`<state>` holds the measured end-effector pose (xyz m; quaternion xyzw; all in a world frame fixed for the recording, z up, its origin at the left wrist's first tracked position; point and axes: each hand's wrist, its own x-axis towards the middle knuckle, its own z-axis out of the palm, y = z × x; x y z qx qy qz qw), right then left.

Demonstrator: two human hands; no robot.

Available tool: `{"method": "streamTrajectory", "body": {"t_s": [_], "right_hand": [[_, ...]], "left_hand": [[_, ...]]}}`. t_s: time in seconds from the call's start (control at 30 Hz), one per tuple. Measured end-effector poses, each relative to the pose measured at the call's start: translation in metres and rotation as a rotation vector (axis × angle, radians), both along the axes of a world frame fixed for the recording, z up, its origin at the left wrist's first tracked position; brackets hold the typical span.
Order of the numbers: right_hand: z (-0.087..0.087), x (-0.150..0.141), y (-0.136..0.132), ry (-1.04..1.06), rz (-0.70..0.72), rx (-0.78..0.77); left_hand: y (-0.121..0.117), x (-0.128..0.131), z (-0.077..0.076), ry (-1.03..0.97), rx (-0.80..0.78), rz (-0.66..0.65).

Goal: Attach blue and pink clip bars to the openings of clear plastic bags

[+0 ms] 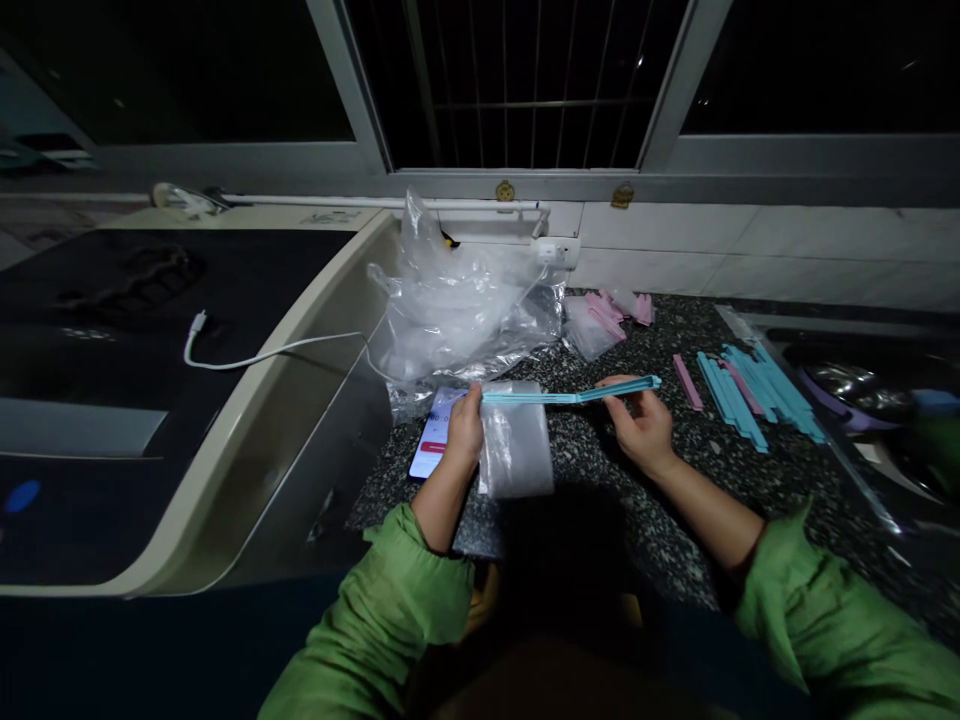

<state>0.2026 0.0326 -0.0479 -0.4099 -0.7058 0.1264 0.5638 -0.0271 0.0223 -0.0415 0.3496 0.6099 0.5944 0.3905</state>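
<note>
My left hand [466, 428] is closed on one end of a long blue plastic clip [570, 395] and on the top of a small clear plastic bag [516, 445] that hangs below it. My right hand [639, 425] pinches the clip's other end, where its two arms stand slightly apart. Both hands are held just above the dark speckled counter [600, 480]. I wear green sleeves.
A phone [433, 440] with a lit screen lies under my left hand. A heap of clear bags [457, 305] sits behind it. Several blue clips [750, 390] and pink clips [611, 312] lie to the right. A sink [862, 385] is far right, a washing machine [187, 380] with a white cable on the left.
</note>
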Motion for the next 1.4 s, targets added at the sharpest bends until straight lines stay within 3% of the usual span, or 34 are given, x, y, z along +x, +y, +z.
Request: {"method": "streamTrajectory", "body": {"t_s": [0.5, 0.8, 1.4], "right_hand": [[0.012, -0.003, -0.006, 0.198, -0.008, -0.106], [0.015, -0.003, -0.006, 0.277, -0.016, -0.181], [0.011, 0.001, 0.0, 0.379, -0.021, -0.235]], "left_hand": [[-0.001, 0.0, 0.0, -0.074, -0.006, 0.021], [0.003, -0.002, -0.011, -0.178, -0.006, 0.012], [0.006, -0.003, -0.014, -0.295, 0.011, 0.011]]}}
